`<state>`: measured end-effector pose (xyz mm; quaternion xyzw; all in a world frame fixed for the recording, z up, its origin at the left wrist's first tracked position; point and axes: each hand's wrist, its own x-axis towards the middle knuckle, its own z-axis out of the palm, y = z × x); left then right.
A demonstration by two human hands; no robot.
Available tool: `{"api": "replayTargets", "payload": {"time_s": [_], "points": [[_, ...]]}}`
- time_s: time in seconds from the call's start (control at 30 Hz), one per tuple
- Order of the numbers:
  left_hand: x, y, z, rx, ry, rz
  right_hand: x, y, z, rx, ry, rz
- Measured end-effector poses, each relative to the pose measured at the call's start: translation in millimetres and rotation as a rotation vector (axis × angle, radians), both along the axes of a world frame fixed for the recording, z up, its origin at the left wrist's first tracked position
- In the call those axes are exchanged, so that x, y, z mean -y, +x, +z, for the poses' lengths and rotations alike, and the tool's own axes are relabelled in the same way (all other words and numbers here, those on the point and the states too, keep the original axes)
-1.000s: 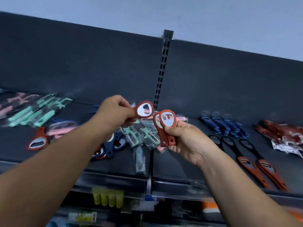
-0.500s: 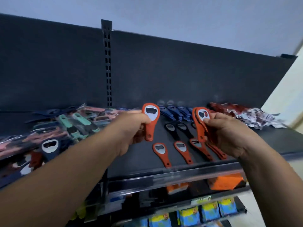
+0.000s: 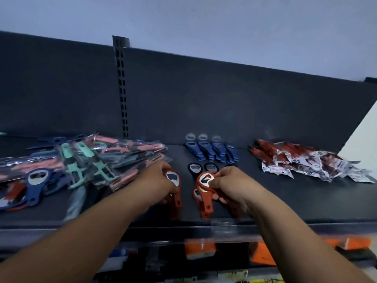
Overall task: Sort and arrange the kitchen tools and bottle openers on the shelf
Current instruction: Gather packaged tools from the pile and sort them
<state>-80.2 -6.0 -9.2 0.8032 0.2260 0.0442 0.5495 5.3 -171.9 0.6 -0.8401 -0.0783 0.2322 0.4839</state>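
My left hand (image 3: pixel 158 178) grips one red bottle opener (image 3: pixel 175 185) low over the dark shelf (image 3: pixel 295 199), its handle pointing at the front edge. My right hand (image 3: pixel 232 185) holds a small stack of red bottle openers (image 3: pixel 205 187) just to the right of it, above other red openers lying on the shelf. Behind them lie black openers (image 3: pixel 194 168) and a row of blue openers (image 3: pixel 211 153).
A loose heap of bagged pink, teal and blue tools (image 3: pixel 98 160) covers the shelf's left part, with a blue opener (image 3: pixel 34 184) in front. Crumpled red and white packets (image 3: pixel 306 160) lie at the right. A slotted upright (image 3: pixel 121 86) rises behind.
Both hands have come down from mid-air to the shelf surface with their red openers. The view has shifted right, off the heap and onto the opener rows.
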Motion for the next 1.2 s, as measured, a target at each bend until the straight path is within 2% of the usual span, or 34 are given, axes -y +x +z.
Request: {"api": "replayTargets", "payload": {"time_s": [0.27, 0.37, 0.5, 0.63, 0.7, 0.83, 0.97, 1.2], "points": [[-2, 1, -8, -0.106, 0.140, -0.019, -7, 5, -11, 0.002, -0.072, 0.070], [-6, 0, -10, -0.182, 0.269, -0.065, -6, 2, -9, -0.005, -0.071, 0.074], [-8, -2, -8, -0.211, 0.438, -0.121, 3, 2, -2, -0.021, 0.016, 0.027], [-10, -1, -12, -0.221, 0.513, -0.136, 28, 13, 9, 0.079, 0.138, -0.114], [-9, -1, -12, -0.169, 0.568, -0.110, 39, 18, 12, 0.097, 0.151, -0.150], [5, 6, -8, -0.032, 0.737, -0.156, 48, 17, 7, 0.075, 0.110, -0.169], [27, 12, -8, -0.057, 0.895, -0.333, 46, 14, 1, 0.068, 0.077, -0.170], [35, 14, -23, -0.081, 0.911, -0.475, 40, 15, -13, 0.252, -0.256, -0.069]]}}
